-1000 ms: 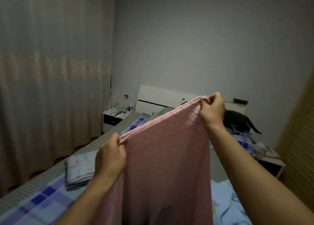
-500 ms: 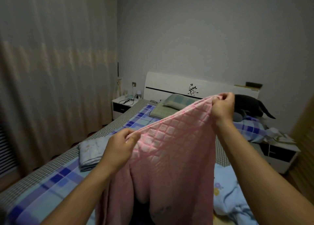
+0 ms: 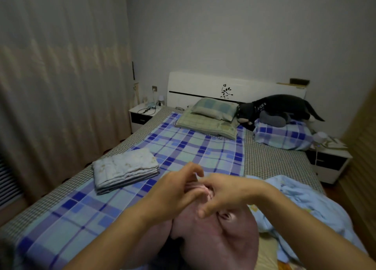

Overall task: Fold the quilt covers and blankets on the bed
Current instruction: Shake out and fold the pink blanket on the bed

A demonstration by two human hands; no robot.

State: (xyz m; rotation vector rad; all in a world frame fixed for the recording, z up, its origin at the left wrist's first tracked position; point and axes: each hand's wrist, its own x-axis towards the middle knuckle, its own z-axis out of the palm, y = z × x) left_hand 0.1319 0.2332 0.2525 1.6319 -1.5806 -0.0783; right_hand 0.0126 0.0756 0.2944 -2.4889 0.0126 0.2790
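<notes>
Head view: my left hand (image 3: 173,190) and right hand (image 3: 221,192) pinch the soft, light pink blanket's (image 3: 219,239) corners together; I'd grip there.

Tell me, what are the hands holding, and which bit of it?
Both hands, left and right, pinch the pink blanket at its top edge, brought together in front; the rest hangs down doubled.

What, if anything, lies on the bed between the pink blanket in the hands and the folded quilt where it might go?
Nothing visible does. Both the left hand and the right hand hold the pink blanket by its corners, and only bare checked sheet lies between it and the folded quilt to the left.
</notes>
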